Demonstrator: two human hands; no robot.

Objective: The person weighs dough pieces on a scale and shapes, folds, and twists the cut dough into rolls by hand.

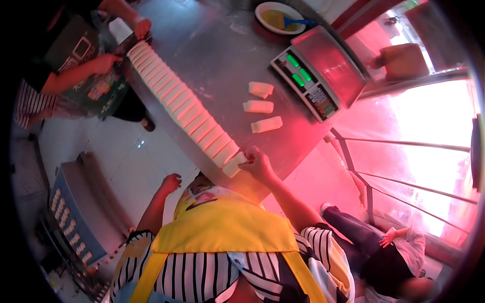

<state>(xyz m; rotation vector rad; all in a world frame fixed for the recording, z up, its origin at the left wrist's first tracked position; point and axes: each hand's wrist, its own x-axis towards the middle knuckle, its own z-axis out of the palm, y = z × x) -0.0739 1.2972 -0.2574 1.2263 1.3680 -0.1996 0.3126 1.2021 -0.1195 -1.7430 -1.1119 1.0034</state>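
A long row of cut white dough pieces (pixel 182 108) lies along the near-left edge of the metal table. At its near end, my right hand (pixel 256 164) pinches the last dough piece (pixel 234 165) between thumb and fingers. My left hand (pixel 173 183) hangs off the table edge with nothing in it, its fingers loosely bent and apart. Three separate dough pieces (pixel 259 106) lie further right on the table, apart from the row. At the row's far end, a co-worker's hands (pixel 143 28) are by a blade-like tool that is hard to make out.
A digital scale (pixel 305 81) with green displays stands on the right of the metal table (pixel 212 60). Behind it is a bowl (pixel 279 19) with yellow liquid and a blue-handled brush (pixel 298 21). A tray of small dough pieces (pixel 76 217) is lower left. Another person (pixel 389 247) sits lower right.
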